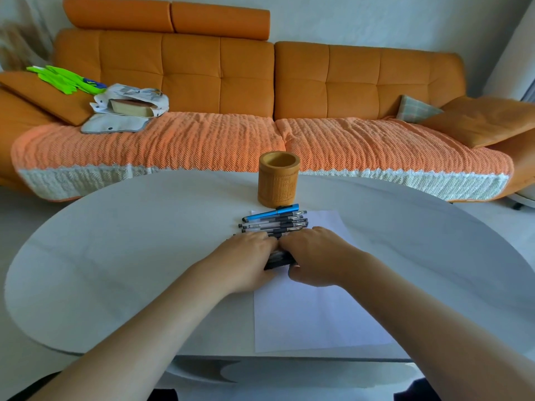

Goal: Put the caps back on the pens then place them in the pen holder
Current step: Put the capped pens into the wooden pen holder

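A row of several pens (275,222) lies side by side on a white sheet of paper (312,314) on the round table; the farthest is blue, the others dark or clear. Just beyond them stands the tan bamboo pen holder (278,179), upright and empty as far as I see. My left hand (246,260) and my right hand (315,256) meet over the near pens, fingers curled round a bundle of dark pens (279,260) between them. The hands hide most of that bundle and any caps.
The white round table (115,270) fills the foreground, its near edge at the bottom. Behind it runs an orange sofa (231,82) with a woven cover, cushions, a cloth bag (130,105) and green items (66,78) at the left.
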Demonstrator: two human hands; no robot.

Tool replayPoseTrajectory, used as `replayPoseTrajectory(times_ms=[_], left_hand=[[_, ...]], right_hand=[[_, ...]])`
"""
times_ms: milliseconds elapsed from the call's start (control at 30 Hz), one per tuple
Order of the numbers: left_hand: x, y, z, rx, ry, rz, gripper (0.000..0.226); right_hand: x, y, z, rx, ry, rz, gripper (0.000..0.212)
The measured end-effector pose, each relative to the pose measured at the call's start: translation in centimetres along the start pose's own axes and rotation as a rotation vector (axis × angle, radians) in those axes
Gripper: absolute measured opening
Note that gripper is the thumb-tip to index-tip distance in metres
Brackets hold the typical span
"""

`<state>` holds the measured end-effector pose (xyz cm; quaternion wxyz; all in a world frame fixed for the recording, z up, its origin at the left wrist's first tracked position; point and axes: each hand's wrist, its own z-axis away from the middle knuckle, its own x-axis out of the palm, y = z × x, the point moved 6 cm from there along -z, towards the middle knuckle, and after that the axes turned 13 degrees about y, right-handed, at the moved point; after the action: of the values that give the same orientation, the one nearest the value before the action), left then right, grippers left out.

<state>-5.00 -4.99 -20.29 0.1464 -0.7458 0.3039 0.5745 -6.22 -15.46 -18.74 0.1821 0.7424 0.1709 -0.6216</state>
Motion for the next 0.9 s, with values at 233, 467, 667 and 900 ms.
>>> replayPoseTrajectory(times_ms=[233,467,667,900], left_hand=[[-3.9,-0.8,-1.2,-0.179,-0.022,0.171,0.009],[-5.7,-1.1,-0.7,-0.271,0.100,0.558,0.011],[-5.4,-0.2,-3.4,-0.251,0.173,0.549,0.030],[-7.1,-2.4,-9.9,-0.235,0.234,0.544,0.035]], right_hand=[[-4.9,3.6,1.0,0.161,0.457,-0.196,0.057],[-5.1,4.7,1.6,0.774,0.320,-1.574,0.070],[-6.8,3.5,-2.7,0.816,0.558,-1.876,0.020],[-9.2,7.1,-8.4,0.854,0.781,-1.892,0.007]])
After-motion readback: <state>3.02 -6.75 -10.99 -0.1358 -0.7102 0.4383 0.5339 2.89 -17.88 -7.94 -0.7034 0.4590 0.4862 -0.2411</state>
